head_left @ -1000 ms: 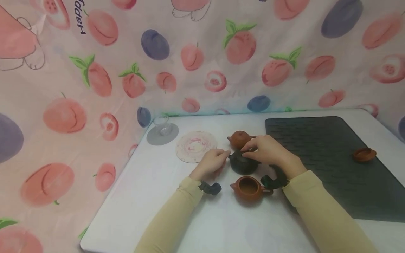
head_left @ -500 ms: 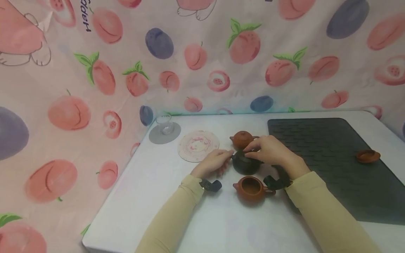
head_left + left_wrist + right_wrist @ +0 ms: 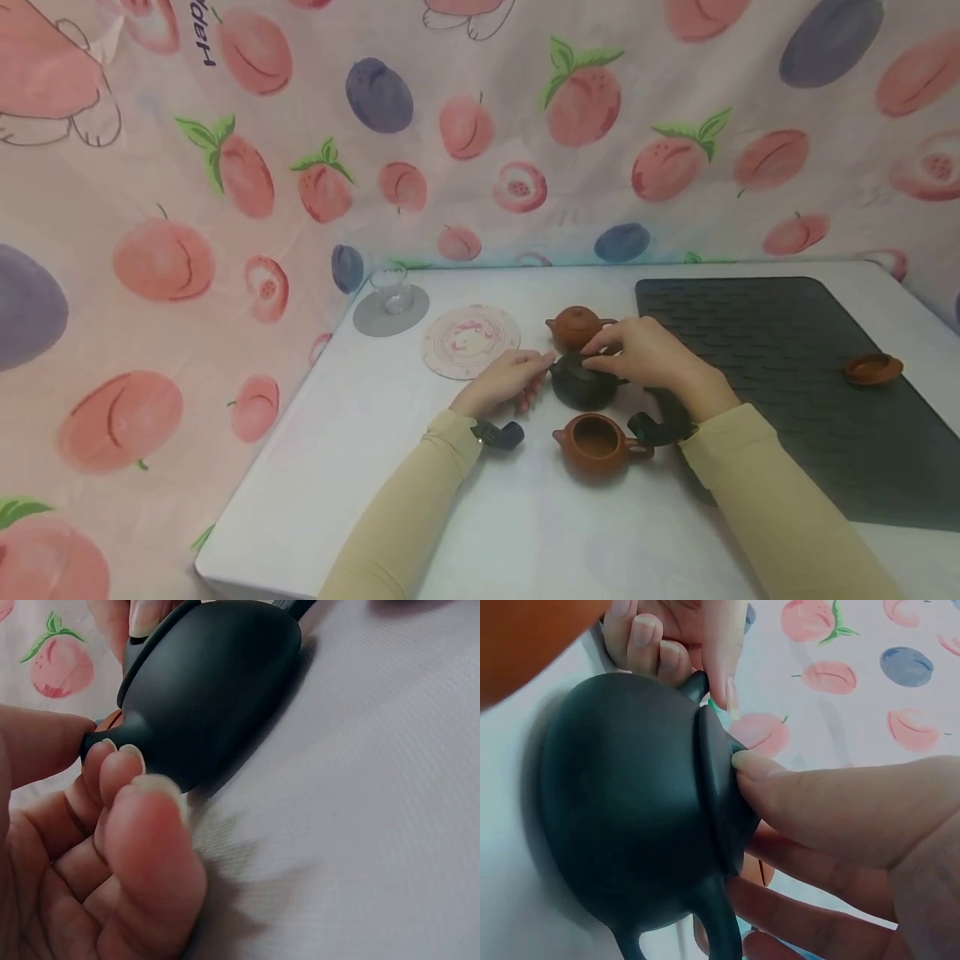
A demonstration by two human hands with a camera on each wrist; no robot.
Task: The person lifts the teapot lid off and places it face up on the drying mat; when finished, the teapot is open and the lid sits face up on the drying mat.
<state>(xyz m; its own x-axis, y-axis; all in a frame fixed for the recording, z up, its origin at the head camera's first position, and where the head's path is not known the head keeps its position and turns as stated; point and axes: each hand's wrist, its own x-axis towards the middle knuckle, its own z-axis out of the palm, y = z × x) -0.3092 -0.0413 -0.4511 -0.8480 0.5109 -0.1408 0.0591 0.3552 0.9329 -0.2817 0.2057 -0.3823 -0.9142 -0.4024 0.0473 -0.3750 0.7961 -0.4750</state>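
A black teapot (image 3: 581, 385) stands on the white table between my hands, its lid (image 3: 718, 791) seated on top. My left hand (image 3: 508, 382) pinches the spout (image 3: 112, 739) between thumb and fingers. From the other side my right hand (image 3: 648, 354) holds the lid at its top, thumb and fingers around the knob, which they mostly hide. The teapot's handle (image 3: 718, 919) points toward the right. Behind it sits a lidded brown teapot (image 3: 576, 328). In front is another brown teapot (image 3: 594, 448) with its top uncovered, its dark inside showing.
A dark ridged mat (image 3: 757, 375) covers the right side of the table (image 3: 360, 467); an upturned brown lid (image 3: 872, 369) lies on it. At the back left are a pink-patterned round mat (image 3: 450, 367) and a glass cup (image 3: 392, 292) on a grey coaster (image 3: 367, 321).
The whole head view shifts slightly to the right, then a little upward. Both hands keep their places on the black teapot, and the other things stay where they were.
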